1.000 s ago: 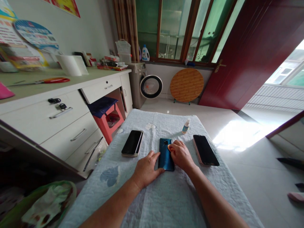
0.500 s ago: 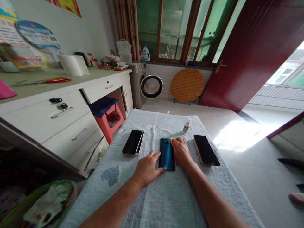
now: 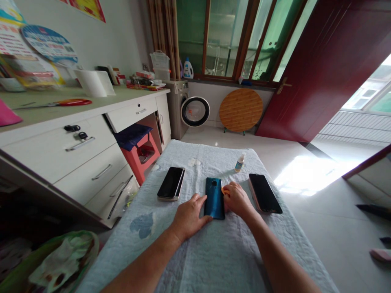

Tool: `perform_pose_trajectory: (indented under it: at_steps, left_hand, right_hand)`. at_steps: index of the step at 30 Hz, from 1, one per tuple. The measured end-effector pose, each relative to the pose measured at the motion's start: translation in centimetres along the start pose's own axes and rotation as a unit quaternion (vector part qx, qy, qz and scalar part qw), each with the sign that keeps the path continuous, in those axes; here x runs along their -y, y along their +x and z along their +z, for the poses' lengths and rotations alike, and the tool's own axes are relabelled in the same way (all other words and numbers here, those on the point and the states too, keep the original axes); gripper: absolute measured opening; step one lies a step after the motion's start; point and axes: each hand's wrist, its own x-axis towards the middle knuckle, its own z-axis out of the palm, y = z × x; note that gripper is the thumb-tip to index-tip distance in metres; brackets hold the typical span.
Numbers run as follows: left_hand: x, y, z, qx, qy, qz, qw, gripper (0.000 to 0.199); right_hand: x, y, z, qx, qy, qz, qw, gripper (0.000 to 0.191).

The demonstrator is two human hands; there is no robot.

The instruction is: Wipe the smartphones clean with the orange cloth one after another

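A blue smartphone (image 3: 214, 200) lies back up, camera block at its far end, on the quilted cloth. My left hand (image 3: 190, 211) steadies it, with fingers against its left edge and the thumb at the near left corner. Pinched in my right hand (image 3: 237, 198) is a small orange wiping piece (image 3: 225, 190), pressed to the phone's right edge; most of it is hidden by the fingers, so cloth or sponge I cannot tell. Left of them are stacked smartphones (image 3: 172, 182). To the right lies another dark-screened smartphone (image 3: 265, 193). A small spray bottle (image 3: 240, 163) stands upright beyond my right hand.
A pale blue quilted cloth (image 3: 195, 260) covers the surface under the phones. Along the left runs a white desk (image 3: 88, 142) with a paper roll (image 3: 91, 83) and red-handled scissors (image 3: 73, 103). A red stool (image 3: 140, 152) and a green-rimmed basket (image 3: 95, 244) stand lower down.
My right hand has slid a little toward me and to the right along the phone's edge, taking the orange piece with it. My left hand and the phone have stayed put.
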Motion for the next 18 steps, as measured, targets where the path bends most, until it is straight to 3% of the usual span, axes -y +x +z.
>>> perform_pose_trajectory:
  at_steps: [7,11,18]
  left_hand:
    - [-0.1,0.0,-0.1,0.011,-0.004,-0.01,1.0,0.063]
    - [-0.1,0.0,-0.2,0.009,-0.005,-0.008,1.0,0.062]
    - [0.0,-0.1,0.0,-0.002,-0.006,-0.002,1.0,0.06]
  right_hand:
    - [0.1,-0.5,-2.1,0.118,0.054,-0.011,0.991,0.021]
    - [0.3,-0.9,-3.1,0.201,0.109,-0.006,0.973,0.023]
    - [0.3,-1.5,-3.9,0.327,0.119,0.03,0.937,0.024]
